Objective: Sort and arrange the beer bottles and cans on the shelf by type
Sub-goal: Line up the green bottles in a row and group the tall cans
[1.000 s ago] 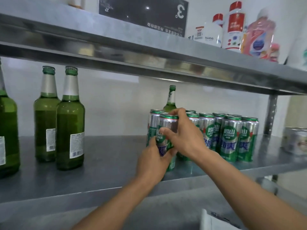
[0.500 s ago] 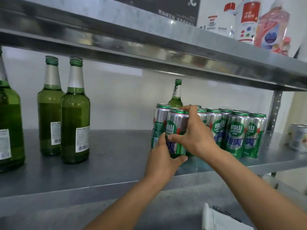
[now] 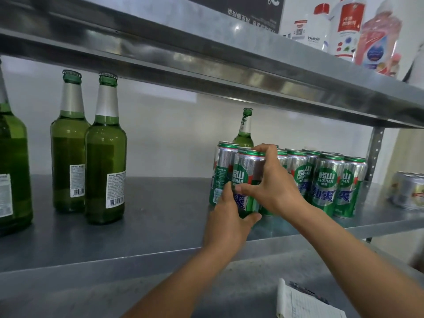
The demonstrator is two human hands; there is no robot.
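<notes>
The shelf (image 3: 142, 228) is brushed grey metal with a dull sheen, its upper tier's edge (image 3: 229, 72) more mirror-like. The bottles (image 3: 105, 171) are glossy green glass with silvery foil necks and paper labels. The cans (image 3: 328, 180) are shiny ribbed metal, printed green. A notepad (image 3: 305, 304) is matt paper

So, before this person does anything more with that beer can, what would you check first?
1. Hold on the front can: left hand grips it low, right hand spans its rim and side: ok.
2. Front can upright: ok.
3. Its base flat on the steel shelf: cannot tell, the left hand hides it.
4. It stands beside the other Laoshan cans: ok.
5. Bottles all together: not ok, a lone green bottle stands behind the cans, apart from the green bottles at the left.
</notes>
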